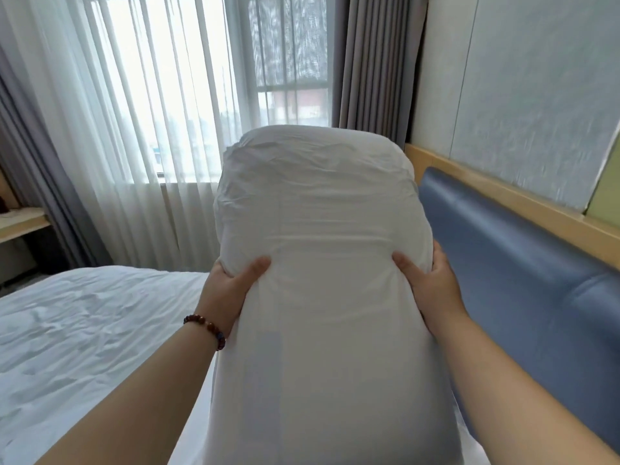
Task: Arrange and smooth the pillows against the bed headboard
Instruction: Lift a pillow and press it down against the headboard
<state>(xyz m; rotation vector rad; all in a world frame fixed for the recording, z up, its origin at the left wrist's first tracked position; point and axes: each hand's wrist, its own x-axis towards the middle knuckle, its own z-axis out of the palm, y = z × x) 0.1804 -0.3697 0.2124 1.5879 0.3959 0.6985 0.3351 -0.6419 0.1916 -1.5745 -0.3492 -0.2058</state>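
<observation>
— sheer white curtains (151, 112) hang over the bright window (288, 72) across the room, with a grey drape (369, 62) at their right edge. what do you have in front of you?

— the white pillow (322, 246), stood on end and filling the middle of your view, its rounded top reaching up in front of the window.

— and your hands?

— your left hand (231, 283) grips the pillow's left edge, thumb pressed into the front face, the other fingers out of sight behind it. your right hand (431, 283) does the same on the right edge, thumb dug into the cover and fingers wrapped round the side. the cloth puckers between your two thumbs. a beaded bracelet (206, 325) sits on your left wrist.

— where is it relative to the headboard?

— the padded blue headboard (503, 256) runs along your right, under a pale wooden rail (503, 196). the pillow is just beside it, on its left; whether the two touch i cannot tell, since the pillow itself hides that gap.

— and the bed?

— the wrinkled white sheet (84, 330) spreads to your left, lower than the pillow's top. the pillow's lower end runs out of view, so you cannot tell whether it rests on the sheet.
</observation>
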